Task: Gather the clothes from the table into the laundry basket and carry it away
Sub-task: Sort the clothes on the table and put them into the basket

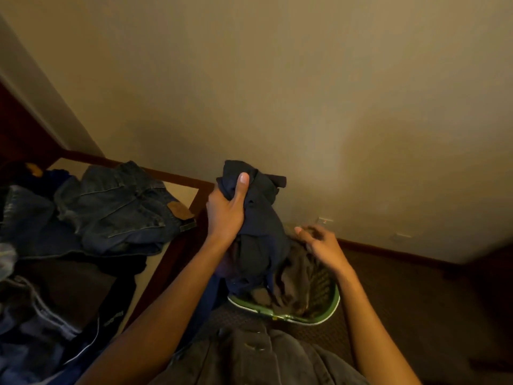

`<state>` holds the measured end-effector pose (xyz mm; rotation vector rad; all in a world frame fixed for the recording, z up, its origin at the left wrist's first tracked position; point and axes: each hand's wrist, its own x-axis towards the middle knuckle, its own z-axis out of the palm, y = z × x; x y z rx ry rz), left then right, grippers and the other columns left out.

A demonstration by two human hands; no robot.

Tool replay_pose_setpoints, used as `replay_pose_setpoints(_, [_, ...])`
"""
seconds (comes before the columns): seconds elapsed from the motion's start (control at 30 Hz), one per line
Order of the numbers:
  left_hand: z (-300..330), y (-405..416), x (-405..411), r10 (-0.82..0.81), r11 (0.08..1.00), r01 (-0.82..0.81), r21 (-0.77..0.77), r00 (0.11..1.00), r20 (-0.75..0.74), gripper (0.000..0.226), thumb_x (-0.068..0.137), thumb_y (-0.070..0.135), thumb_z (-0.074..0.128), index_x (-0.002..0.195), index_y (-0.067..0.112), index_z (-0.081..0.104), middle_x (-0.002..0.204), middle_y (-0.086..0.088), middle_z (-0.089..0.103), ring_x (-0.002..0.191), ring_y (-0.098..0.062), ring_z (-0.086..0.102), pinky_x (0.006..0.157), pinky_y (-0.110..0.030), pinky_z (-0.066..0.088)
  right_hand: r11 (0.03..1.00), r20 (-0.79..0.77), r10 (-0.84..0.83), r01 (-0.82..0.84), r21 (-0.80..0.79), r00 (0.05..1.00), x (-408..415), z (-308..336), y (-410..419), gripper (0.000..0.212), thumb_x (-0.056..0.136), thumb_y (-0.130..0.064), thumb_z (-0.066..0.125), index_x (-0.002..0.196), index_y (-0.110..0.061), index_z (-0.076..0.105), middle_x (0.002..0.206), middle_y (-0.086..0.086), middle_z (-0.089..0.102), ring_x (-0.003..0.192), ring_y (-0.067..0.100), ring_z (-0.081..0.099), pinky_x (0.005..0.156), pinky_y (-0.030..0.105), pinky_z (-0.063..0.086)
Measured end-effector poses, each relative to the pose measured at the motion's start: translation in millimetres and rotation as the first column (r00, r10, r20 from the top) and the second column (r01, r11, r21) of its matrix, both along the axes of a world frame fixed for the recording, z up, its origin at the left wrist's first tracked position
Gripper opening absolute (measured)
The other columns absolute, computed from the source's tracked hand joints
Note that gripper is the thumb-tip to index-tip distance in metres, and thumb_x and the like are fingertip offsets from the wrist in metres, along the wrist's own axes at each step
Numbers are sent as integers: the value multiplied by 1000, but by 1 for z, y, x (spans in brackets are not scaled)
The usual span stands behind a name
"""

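Observation:
My left hand grips a bunched dark navy garment and holds it up above the green laundry basket, which stands on the floor to the right of the table. The garment's lower part hangs down into the basket, onto brownish clothes lying inside. My right hand hovers over the basket's far side with relaxed fingers, holding nothing. On the table to the left lie folded blue jeans and a heap of dark clothes.
A beige wall rises close behind the table and basket, with a dark baseboard along the floor. Brown patterned carpet spreads to the right of the basket. My own grey shirt fills the bottom of the view.

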<state>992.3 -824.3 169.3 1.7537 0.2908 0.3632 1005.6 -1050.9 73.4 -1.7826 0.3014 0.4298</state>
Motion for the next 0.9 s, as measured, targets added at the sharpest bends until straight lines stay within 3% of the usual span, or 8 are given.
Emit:
replay_pose_setpoints(0.07, [10, -13, 14, -19, 999, 19, -35, 1000, 3, 53, 99, 45, 55, 56, 16, 47, 40, 5, 44, 38, -9, 47, 39, -19, 27, 986, -104, -32, 48, 162, 994, -14, -7, 10, 48, 88, -66, 52, 94, -20, 67, 74, -8, 72, 61, 3, 65, 61, 21, 53])
replay_pose_setpoints(0.1, [17, -19, 20, -27, 999, 27, -44, 1000, 8, 54, 100, 43, 54, 53, 19, 42, 36, 7, 42, 34, -5, 44, 38, -15, 26, 969, -150, -47, 81, 233, 988, -23, -17, 17, 48, 88, -70, 47, 93, -25, 65, 74, -11, 71, 66, 2, 65, 68, 25, 57])
replay_pose_setpoints(0.23, [38, -39, 38, -73, 989, 79, -126, 996, 45, 50, 103, 36, 52, 69, 1, 61, 35, 13, 45, 36, 4, 46, 39, -9, 30, 889, -156, -105, 163, 428, 982, -42, -60, 43, 81, 80, -73, 57, 144, -25, 46, 149, -2, 51, 131, 9, 50, 115, 36, 36])
replay_pose_setpoints(0.33, [49, -43, 48, -76, 982, 82, -170, 996, 40, 46, 104, 39, 50, 65, 15, 54, 43, 13, 48, 38, 4, 49, 41, -10, 34, 855, -141, -86, 146, 497, 986, -39, -49, 61, 81, 85, -60, 61, 150, -17, 39, 155, 3, 42, 141, 21, 41, 120, 44, 28])
replay_pose_setpoints(0.5, [52, -43, 62, -54, 981, 61, -185, 998, 43, 41, 103, 42, 49, 74, 14, 57, 60, 2, 52, 46, 5, 54, 44, -13, 40, 832, -236, -195, 288, 475, 952, -24, -46, 42, 65, 91, -50, 61, 146, -21, 44, 141, -7, 48, 137, 22, 43, 112, 46, 35])
replay_pose_setpoints(0.6, [12, -40, 65, -230, 963, 216, -160, 971, -70, 44, 101, 49, 50, 122, 13, 64, 106, -4, 71, 97, -10, 69, 80, -23, 57, 757, -208, -346, 403, 514, 915, -16, -63, 25, 41, 92, -40, 62, 128, -19, 64, 131, 2, 65, 121, 25, 61, 105, 45, 46])
replay_pose_setpoints(0.7, [-55, -27, 46, -372, 923, 383, -45, 854, -363, 65, 90, 65, 56, 137, 20, 59, 134, 0, 63, 126, -21, 58, 106, -38, 49, 810, -175, -446, 479, 337, 878, -26, -72, 15, 19, 98, -22, 55, 109, -24, 70, 115, 1, 71, 107, 19, 64, 92, 40, 49])
replay_pose_setpoints(0.9, [-146, 7, -13, -425, 873, 478, -96, 648, -632, 52, 107, 45, 34, 141, 13, 58, 152, -8, 49, 142, -23, 42, 107, -24, 30, 878, -146, -433, 453, 154, 890, -53, -99, 1, 18, 99, -12, 55, 113, -13, 66, 112, 12, 66, 107, 26, 61, 74, 27, 49])
